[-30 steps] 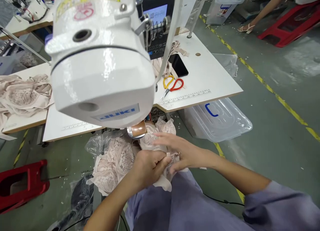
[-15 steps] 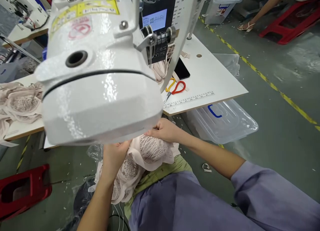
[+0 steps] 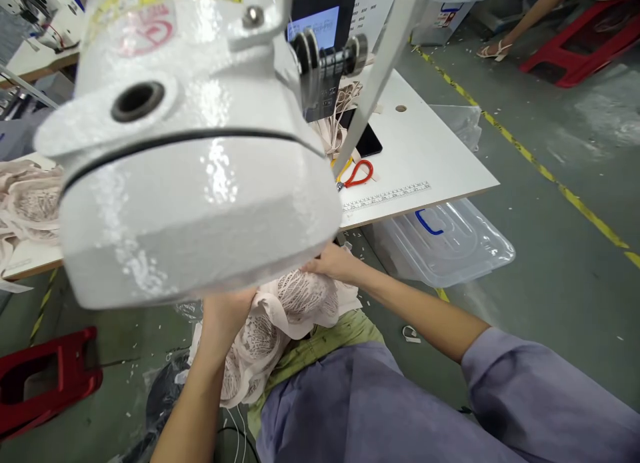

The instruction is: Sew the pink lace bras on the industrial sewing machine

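Beige lace bras (image 3: 306,296) hang over my lap below the white head of a sewing machine (image 3: 200,216). My right hand (image 3: 334,263) is closed on the upper right edge of the nearest bra. On the other side, my left hand (image 3: 227,313) grips the bra's left part, its fingertips hidden under the machine head. The needle and the spot where the fabric meets the machine are out of sight behind the head.
Red-and-yellow-handled scissors (image 3: 359,173), a black phone (image 3: 369,141) and beige straps (image 3: 334,131) lie on the white table (image 3: 425,156). More bras (image 3: 33,199) are piled at left. A lidded clear box (image 3: 450,243) and red stools (image 3: 50,383) stand on the floor.
The machine head appears larger and shifted left and down as my view moves closer. Both hands keep their hold on the bra, with only slight movement.
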{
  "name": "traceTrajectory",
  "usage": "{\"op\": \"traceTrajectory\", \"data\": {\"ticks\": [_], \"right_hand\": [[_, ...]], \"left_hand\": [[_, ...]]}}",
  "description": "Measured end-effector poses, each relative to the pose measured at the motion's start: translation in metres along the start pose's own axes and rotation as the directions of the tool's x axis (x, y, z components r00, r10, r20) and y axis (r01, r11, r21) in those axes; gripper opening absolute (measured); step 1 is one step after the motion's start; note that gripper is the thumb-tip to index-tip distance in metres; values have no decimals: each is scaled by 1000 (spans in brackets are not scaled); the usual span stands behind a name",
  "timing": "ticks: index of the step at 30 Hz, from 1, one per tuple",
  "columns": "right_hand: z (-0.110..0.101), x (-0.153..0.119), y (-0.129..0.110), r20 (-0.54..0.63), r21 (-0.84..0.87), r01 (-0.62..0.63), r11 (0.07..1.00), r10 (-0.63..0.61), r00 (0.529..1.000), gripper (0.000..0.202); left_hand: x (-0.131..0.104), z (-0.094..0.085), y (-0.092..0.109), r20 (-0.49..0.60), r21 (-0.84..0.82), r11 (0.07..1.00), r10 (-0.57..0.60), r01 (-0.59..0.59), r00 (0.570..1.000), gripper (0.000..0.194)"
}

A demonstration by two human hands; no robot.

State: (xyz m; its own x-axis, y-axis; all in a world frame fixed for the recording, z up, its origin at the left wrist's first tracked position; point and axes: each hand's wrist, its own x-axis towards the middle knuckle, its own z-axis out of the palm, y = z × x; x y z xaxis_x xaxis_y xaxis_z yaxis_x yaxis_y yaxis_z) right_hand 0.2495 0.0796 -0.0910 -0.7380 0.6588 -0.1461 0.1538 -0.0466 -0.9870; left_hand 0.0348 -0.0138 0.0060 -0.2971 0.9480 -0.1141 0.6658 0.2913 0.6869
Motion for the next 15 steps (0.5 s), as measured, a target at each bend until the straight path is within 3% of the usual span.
{"op": "traceTrajectory", "data": {"ticks": [3,6,11,15], "right_hand": [[7,-10,28,254,132,-15,991,-19,967,80],[11,-22,50,419,180,-77,981,-6,908,65],[5,-44,72,395,445,-290,847,104,913,50],[-3,-59,81,307,505,-290,813,145,940,40]], "left_hand": [[0,-5,4,3,-13,999,-52,52,999,49],[-1,-7,7,-2,-31,995,-96,96,995,46],[-3,-8,4,5,-1,989,-146,146,989,51],[-4,-5,3,5,-8,984,-181,181,984,54]]}}
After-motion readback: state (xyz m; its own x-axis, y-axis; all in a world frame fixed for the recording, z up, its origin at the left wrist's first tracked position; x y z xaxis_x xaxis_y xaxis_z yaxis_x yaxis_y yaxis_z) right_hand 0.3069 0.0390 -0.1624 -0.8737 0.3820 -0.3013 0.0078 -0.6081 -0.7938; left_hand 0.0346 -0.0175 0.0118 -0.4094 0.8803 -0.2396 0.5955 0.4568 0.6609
